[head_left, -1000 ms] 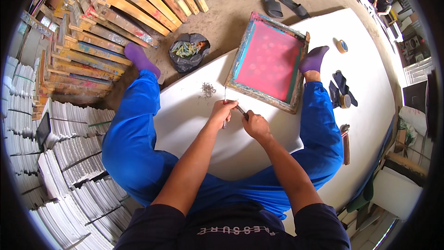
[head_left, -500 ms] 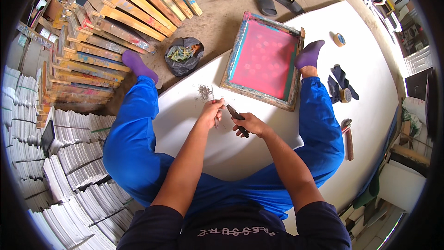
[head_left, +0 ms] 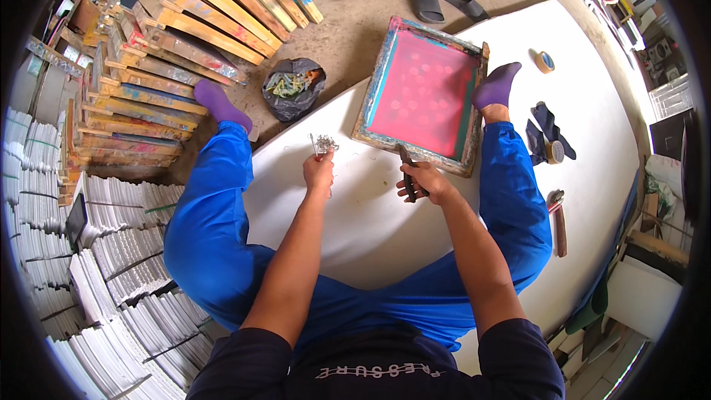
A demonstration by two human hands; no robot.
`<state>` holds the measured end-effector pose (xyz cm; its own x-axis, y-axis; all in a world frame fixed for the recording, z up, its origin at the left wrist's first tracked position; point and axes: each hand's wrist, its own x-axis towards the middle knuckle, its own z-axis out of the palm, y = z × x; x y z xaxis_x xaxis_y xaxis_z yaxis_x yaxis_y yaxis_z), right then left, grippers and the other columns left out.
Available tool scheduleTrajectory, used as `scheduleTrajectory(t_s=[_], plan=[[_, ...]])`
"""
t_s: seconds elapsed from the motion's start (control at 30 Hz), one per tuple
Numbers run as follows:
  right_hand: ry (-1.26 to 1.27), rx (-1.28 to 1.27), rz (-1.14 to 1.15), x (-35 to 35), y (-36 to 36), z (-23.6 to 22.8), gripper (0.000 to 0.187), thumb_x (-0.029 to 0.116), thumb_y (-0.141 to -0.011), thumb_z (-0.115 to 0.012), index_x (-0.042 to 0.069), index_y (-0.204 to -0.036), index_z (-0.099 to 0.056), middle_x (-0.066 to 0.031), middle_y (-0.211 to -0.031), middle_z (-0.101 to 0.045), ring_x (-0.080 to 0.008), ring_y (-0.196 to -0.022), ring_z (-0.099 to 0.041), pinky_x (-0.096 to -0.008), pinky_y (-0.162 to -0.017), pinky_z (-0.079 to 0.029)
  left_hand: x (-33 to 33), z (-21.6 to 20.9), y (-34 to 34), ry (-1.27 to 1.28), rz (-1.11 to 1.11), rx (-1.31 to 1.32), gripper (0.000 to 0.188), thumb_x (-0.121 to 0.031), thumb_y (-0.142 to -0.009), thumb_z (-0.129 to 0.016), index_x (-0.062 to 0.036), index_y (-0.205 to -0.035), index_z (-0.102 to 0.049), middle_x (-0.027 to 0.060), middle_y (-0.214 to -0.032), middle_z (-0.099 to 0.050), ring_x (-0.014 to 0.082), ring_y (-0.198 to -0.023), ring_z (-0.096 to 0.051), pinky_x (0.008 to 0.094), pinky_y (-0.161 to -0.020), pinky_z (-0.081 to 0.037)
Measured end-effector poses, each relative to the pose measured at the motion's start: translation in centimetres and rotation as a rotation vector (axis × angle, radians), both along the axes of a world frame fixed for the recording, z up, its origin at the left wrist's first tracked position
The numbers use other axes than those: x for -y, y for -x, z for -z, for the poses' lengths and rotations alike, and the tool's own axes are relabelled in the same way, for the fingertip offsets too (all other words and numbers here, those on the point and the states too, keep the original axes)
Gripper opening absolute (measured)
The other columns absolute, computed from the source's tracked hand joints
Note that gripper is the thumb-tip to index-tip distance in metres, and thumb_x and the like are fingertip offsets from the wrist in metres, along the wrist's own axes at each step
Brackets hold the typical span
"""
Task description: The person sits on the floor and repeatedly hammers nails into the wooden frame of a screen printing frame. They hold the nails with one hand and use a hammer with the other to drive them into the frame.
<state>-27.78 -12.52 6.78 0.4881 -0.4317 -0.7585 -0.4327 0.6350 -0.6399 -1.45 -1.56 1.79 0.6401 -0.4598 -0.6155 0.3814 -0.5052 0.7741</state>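
My left hand [head_left: 319, 173] is closed round a slim, rod-like metal tool [head_left: 313, 142]; its exact kind is too small to make out. Just beyond those fingers, a little heap of small metal bits [head_left: 326, 142], like pulled staples, lies on the white board. Dark pliers [head_left: 408, 178] are gripped in my right hand [head_left: 426, 181], their jaws pointing at the near edge of a screen-printing frame [head_left: 426, 92]. I cannot tell whether the jaws touch its wood. The frame has pink mesh with pale dots and lies flat between my feet.
A hammer [head_left: 559, 226], dark cloth strips [head_left: 544, 130] and tape rolls [head_left: 544, 62] lie to the right on the white board [head_left: 592, 104]. A black bag of scraps [head_left: 292, 107] stands beyond its left edge. Wooden frames [head_left: 141, 104] and paper stacks [head_left: 133, 267] line the left.
My left hand has moved left and slightly up to the metal bits, still holding the slim tool. My right hand has carried the pliers right, toward the frame's near edge.
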Motion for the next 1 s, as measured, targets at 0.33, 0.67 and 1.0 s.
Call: scheduleTrajectory(t_s=[0.33, 0.67, 1.0], plan=[[0.073, -0.204, -0.014, 1.0, -1.4, -0.7, 0.034, 0.028, -0.096, -0.059, -0.004, -0.108, -0.059, -0.0174, -0.076, -0.065, -0.0248, -0.058, -0.065, -0.0388, -0.047, -0.052, 0.3, -0.5, 0.5, 0.002, 0.011, 0.005, 0.032, -0.033, -0.092, -0.071, -0.0027, -0.092, -0.059, 0.0044, -0.077, -0.058, 0.0095, -0.042, -0.041, 0.0268, -0.036, -0.032], [0.786, -0.604, -0.179, -2.9, -3.0, 3.0, 0.037, 0.03, -0.096, -0.051, -0.005, -0.103, -0.058, -0.0291, -0.088, -0.068, -0.044, -0.082, -0.067, -0.052, -0.075, -0.054, 0.5, 0.1, 1.5, 0.058, 0.017, 0.041, 0.03, -0.028, -0.092, -0.071, -0.0021, -0.083, -0.058, 0.0051, -0.067, -0.057, 0.0108, -0.04, -0.043, 0.0292, -0.034, -0.032], [0.969, -0.722, -0.204, -4.8, -3.7, 2.9, 0.033, 0.032, -0.1, -0.047, 0.0, -0.104, -0.053, -0.0293, -0.09, -0.069, -0.0476, -0.086, -0.068, -0.0553, -0.078, -0.054, 0.6, -1.1, 5.5, 0.152, 0.219, 0.011, 0.032, -0.032, -0.092, -0.072, -0.002, -0.089, -0.062, 0.0051, -0.077, -0.062, 0.009, -0.041, -0.043, 0.0275, -0.036, -0.033]])
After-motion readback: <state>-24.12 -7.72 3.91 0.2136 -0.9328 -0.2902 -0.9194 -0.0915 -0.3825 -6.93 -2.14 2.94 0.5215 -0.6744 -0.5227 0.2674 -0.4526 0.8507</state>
